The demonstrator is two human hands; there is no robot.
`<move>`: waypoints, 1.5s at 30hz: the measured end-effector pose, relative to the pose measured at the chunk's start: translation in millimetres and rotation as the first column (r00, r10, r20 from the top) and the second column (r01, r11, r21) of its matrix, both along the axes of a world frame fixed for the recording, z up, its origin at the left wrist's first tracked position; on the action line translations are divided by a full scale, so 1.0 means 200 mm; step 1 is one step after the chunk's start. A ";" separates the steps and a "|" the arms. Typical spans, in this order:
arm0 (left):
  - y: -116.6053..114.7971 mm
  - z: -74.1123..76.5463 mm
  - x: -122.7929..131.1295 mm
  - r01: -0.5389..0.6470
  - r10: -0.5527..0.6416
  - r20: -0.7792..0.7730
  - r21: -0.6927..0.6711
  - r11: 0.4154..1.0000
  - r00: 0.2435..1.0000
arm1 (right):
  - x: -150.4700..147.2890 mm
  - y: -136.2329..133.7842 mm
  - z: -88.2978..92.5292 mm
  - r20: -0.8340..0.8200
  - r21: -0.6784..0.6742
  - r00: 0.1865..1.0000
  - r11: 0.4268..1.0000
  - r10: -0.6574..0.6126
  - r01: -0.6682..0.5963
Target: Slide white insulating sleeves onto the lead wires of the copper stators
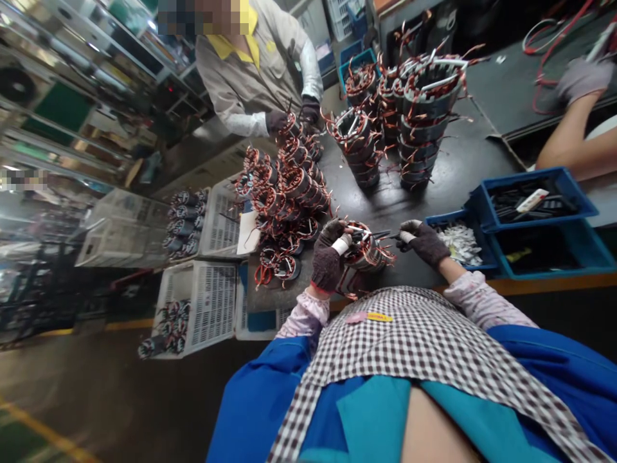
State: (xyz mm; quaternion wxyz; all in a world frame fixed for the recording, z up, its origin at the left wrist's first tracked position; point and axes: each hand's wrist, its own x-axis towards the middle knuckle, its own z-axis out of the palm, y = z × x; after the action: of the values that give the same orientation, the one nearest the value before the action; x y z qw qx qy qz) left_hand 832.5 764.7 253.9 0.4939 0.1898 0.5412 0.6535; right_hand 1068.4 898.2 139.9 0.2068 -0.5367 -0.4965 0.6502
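Observation:
A motor stator (367,256) with copper windings and white sleeves stands in front of me on the dark table. My left hand (328,256), in a dark glove with white wrapping on the thumb, is closed on its left side near the rim and wires. To the right, my gloved right hand (425,244) pinches a thin black sleeve (393,236) that points toward the stator's wires. Black pieces lie across the top of the stator; how the sleeve and wires meet is too small to tell. Beside my right hand sits a blue bin of white sleeves (460,243).
Stacked stators (427,122) stand at the back, and more stators (292,186) are piled left. Blue bins (533,199) with black sleeves are at the right. White crates (195,308) stand left. A co-worker (260,71) handles stators opposite; another person's gloved hand (584,78) is far right.

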 end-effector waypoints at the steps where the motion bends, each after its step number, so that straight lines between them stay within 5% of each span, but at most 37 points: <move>1: 0.00 0.00 0.00 -0.012 0.012 0.006 -0.002 1.000 1.000 | 0.00 0.00 -0.01 -0.018 -0.002 1.000 1.000 0.009 -0.009; 9: 0.00 -0.03 0.02 -0.033 0.035 -0.055 0.041 0.999 0.998 | 0.02 -0.02 -0.06 -0.117 0.048 0.977 0.984 0.179 -0.175; 15: 0.04 -0.03 0.03 -0.088 0.088 0.023 -0.011 0.996 0.996 | -0.04 0.03 -0.02 -0.020 0.142 0.928 0.919 0.373 -0.367; 19: 0.05 0.01 0.00 -0.015 0.018 0.058 -0.046 0.999 0.998 | -0.07 0.09 0.01 0.021 0.138 0.921 0.911 0.390 -0.389; 24: 0.04 0.07 0.02 0.074 -0.074 0.013 0.016 0.997 0.997 | 0.00 0.05 0.25 0.025 0.353 0.983 0.919 0.182 -0.179; 29: 0.05 0.10 0.08 0.097 -0.097 -0.033 0.025 0.995 0.995 | -0.06 -0.08 0.62 -0.027 0.584 0.920 0.753 0.390 -0.302; 31: 0.05 0.09 0.07 0.080 -0.079 -0.038 0.012 0.997 0.996 | -0.07 -0.11 0.66 -0.052 0.579 0.937 0.775 0.347 -0.254; 34: 0.05 0.06 0.04 0.020 -0.020 -0.001 -0.003 1.000 1.000 | -0.03 -0.12 0.58 -0.163 0.386 0.973 0.918 0.162 -0.089; 36: 0.04 0.03 0.02 -0.007 0.008 0.034 -0.020 1.000 0.999 | 0.01 -0.11 0.46 -0.173 0.254 0.981 0.966 0.091 -0.045; 40: 0.03 0.02 0.01 -0.044 0.045 0.061 -0.014 0.999 0.997 | 0.08 -0.06 0.21 -0.094 0.212 0.996 0.977 -0.001 0.021; 45: 0.01 0.04 0.02 -0.082 0.084 0.048 -0.029 0.996 0.995 | 0.17 -0.02 -0.03 0.196 0.111 0.955 0.963 0.222 -0.246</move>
State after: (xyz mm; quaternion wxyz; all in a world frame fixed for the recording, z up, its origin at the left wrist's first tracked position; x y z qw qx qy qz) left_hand 836.3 767.2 262.1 0.4819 0.1444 0.5451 0.6706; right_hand 1103.4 894.5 134.5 0.1176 -0.5161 -0.6158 0.5835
